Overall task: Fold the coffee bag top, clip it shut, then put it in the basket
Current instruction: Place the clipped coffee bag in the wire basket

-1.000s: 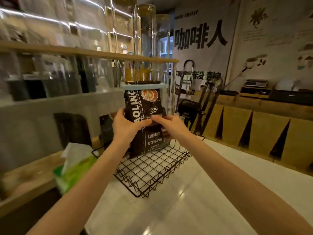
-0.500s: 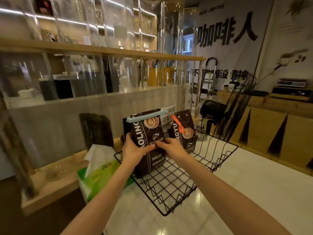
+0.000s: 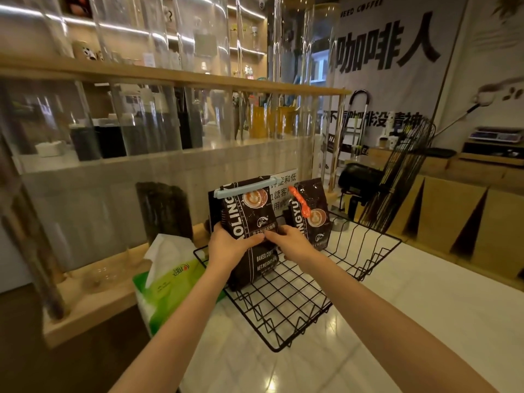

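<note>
A black coffee bag [image 3: 249,217] with a pale blue clip [image 3: 243,188] across its folded top stands upright inside the black wire basket [image 3: 286,313] at its near-left part. My left hand [image 3: 229,245] grips the bag's left side and my right hand [image 3: 289,242] holds its right side at mid-height. A second black coffee bag [image 3: 312,214] with an orange clip [image 3: 300,202] stands in the basket just behind and to the right.
A green tissue pack [image 3: 167,287] sits left of the basket against a wooden ledge [image 3: 93,302]. A clear partition with a wooden shelf [image 3: 170,78] rises behind. The basket rests on a white counter [image 3: 397,302]; wooden boxes [image 3: 453,211] line the far right.
Both hands have lowered the blue-clipped bag from above the basket down into it. The view has shifted, bringing the orange-clipped bag into sight.
</note>
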Tool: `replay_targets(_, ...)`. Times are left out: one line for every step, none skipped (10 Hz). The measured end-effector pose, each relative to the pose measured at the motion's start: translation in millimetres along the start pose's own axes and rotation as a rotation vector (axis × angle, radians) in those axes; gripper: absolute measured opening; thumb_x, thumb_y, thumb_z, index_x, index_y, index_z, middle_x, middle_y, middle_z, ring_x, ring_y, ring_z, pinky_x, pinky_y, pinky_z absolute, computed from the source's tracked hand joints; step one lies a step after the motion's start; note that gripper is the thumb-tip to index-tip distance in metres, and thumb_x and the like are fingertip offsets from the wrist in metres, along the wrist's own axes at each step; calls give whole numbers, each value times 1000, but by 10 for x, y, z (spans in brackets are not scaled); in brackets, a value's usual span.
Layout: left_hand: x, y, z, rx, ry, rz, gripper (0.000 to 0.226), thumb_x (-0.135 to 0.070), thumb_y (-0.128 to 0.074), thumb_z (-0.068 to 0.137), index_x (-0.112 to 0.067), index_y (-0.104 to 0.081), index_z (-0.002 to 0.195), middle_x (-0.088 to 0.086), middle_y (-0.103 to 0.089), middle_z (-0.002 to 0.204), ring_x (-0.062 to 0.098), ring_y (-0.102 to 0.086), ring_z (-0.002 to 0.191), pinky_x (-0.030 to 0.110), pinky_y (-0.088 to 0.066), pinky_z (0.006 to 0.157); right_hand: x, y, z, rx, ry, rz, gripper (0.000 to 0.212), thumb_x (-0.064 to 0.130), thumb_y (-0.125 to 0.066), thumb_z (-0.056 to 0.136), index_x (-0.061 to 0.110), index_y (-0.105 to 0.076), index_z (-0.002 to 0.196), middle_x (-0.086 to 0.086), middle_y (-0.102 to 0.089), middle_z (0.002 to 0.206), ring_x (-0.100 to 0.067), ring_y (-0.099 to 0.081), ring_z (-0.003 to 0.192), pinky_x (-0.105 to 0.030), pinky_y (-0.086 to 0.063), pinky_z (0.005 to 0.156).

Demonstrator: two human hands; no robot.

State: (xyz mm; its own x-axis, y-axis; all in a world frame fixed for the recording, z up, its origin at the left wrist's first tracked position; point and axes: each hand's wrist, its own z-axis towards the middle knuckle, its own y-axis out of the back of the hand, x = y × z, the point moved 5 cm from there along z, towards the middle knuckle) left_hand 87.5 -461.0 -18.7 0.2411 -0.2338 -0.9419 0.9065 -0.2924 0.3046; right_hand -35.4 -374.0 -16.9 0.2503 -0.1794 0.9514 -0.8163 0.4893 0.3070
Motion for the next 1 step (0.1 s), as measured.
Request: replay_targets(-81, 95, -40, -59, 12, -24, 77, -32, -81, 59, -6, -45, 122, 10, -60, 120, 27, -57, 109, 42, -50, 89, 128, 67, -76, -37, 34, -16, 48, 27, -54, 89, 5, -42, 129, -5, -54, 127, -23, -52, 115, -25, -42, 83)
